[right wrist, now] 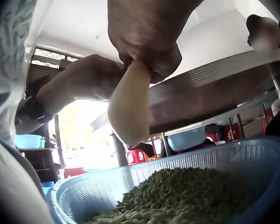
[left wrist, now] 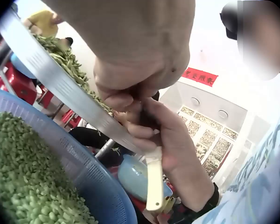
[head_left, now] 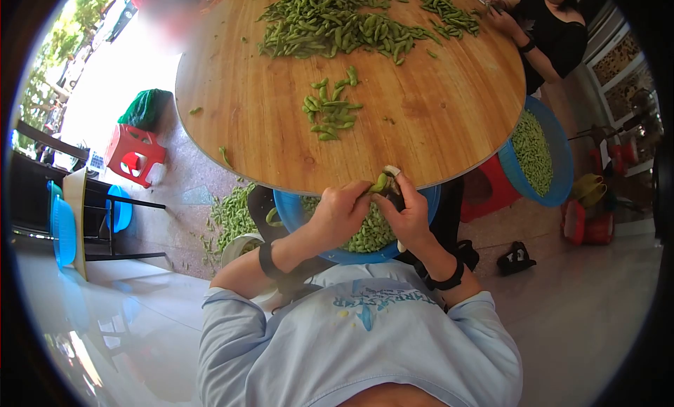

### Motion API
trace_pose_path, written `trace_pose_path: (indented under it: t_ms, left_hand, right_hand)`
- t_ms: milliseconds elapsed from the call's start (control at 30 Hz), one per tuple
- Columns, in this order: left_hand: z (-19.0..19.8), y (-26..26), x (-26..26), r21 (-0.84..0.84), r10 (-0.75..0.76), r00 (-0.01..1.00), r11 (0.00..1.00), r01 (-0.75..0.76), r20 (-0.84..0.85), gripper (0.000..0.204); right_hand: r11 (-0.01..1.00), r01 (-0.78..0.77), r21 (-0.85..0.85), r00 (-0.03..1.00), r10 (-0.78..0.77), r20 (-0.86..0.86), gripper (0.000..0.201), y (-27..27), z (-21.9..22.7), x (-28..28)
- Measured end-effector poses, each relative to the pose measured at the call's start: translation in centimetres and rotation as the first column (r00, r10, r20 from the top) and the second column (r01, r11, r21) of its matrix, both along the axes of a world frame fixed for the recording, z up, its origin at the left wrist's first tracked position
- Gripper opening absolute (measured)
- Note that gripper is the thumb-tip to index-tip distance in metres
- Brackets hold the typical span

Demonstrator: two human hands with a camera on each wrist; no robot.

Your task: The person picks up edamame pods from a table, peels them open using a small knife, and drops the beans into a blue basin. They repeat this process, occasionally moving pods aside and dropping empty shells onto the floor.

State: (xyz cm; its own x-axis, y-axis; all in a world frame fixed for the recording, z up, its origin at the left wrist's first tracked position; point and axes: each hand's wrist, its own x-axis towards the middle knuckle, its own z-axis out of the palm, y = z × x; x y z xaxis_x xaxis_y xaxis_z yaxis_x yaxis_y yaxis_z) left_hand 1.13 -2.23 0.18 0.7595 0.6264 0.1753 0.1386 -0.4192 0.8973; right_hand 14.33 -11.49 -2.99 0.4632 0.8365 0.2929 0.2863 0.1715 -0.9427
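My left hand (head_left: 340, 214) pinches a green soybean pod (head_left: 381, 184) just off the table's near edge. Beside it, the fingers of my right hand (head_left: 411, 217) meet the pod from the other side. My right hand also grips a cream-handled knife (left wrist: 155, 179), whose handle sticks out below the palm; its blade is hidden among the fingers. Under both hands stands a blue basket (head_left: 430, 212) holding shelled green beans (right wrist: 177, 196). On the round wooden table (head_left: 239, 119), a small group of pods (head_left: 330, 112) lies ahead of my hands.
A large heap of pods (head_left: 323, 28) covers the table's far side. Another person (head_left: 554, 35) works at the far right. A blue basin (head_left: 562, 154) of beans stands right of the table. Empty hulls (head_left: 235, 214) litter the floor at left, near a red stool (head_left: 135, 154).
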Motion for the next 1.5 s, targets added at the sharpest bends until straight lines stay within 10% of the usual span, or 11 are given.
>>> trace_pose_path:
  t_ms: [433,633,733,800,933,1300,1367,1400,1433,1500]
  left_hand:
    - [1.7,-1.1,-3.5,0.054,-0.149,0.971,0.985,0.162,-0.188,0.007]
    - [4.6,2.5,-11.7,0.478,0.119,0.690,0.802,0.357,-0.714,0.012]
    - [5.5,4.8,-10.8,0.636,0.121,0.842,0.714,0.294,-0.525,0.010]
    - [5.3,7.1,-7.8,0.426,0.047,0.858,0.881,0.206,-0.512,0.011]
    - [1.7,10.6,-1.2,0.547,0.239,0.916,0.837,-0.026,-0.322,0.017]
    - [-0.3,10.2,3.1,0.722,0.196,0.955,0.691,0.025,-0.221,0.018]
    - [-0.5,9.1,2.9,0.723,0.177,0.980,0.688,-0.054,-0.095,0.019]
    - [-0.2,8.4,2.7,0.330,0.071,0.997,0.943,-0.053,-0.041,0.020]
    - [0.2,7.6,2.5,-0.135,0.000,0.999,0.991,0.007,0.051,0.022]
    - [1.6,5.6,2.0,-0.355,-0.069,0.997,0.931,0.080,0.043,0.022]
  right_hand:
    - [0.994,-0.107,0.013,0.915,0.094,0.393,0.031,0.0,-0.4,-0.5]
    - [0.967,-0.253,-0.027,0.810,0.227,0.540,0.028,-1.0,0.3,0.7]
    - [0.961,-0.277,-0.013,0.765,0.228,0.602,0.029,-0.9,0.0,0.6]
    - [0.963,-0.267,-0.021,0.759,0.224,0.612,0.029,-0.9,0.0,0.4]
    - [0.962,-0.267,-0.060,0.831,0.261,0.492,0.027,-1.2,0.1,0.5]
    - [0.966,-0.259,0.018,0.955,0.253,0.158,0.033,-1.5,0.1,1.6]
    - [0.943,-0.319,-0.095,0.863,0.248,-0.440,0.034,-1.6,0.9,1.6]
    - [0.947,-0.306,-0.095,0.866,0.236,-0.441,0.034,-1.5,1.0,1.7]
    - [0.946,-0.320,-0.044,0.798,0.245,-0.551,0.034,-1.3,1.2,1.8]
    - [0.948,-0.319,0.003,0.719,0.245,-0.651,0.035,-1.0,1.1,2.1]
